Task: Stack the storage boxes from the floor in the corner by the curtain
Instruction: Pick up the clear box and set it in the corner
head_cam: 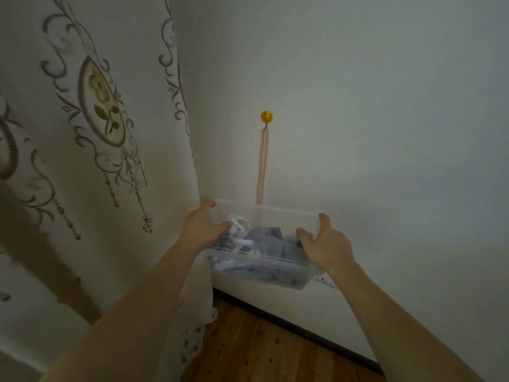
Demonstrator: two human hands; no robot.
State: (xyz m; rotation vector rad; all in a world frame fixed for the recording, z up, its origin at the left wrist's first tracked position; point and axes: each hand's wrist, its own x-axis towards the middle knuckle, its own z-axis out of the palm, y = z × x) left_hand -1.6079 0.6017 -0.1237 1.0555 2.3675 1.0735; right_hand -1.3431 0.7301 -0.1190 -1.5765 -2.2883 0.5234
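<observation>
Beside the curtain [91,150], both hands hold a clear, unlabelled storage box [286,216].

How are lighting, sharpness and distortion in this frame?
Head view: dim and flat, no glare; a soft shadow falls across the curtain at left; wide-angle bending tilts the wall and curtain edge; the clear storage box and both hands are slightly soft.

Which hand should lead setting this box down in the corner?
Left. The left hand grips the box on its curtain side, nearest the corner; the right hand holds the far end.
</observation>
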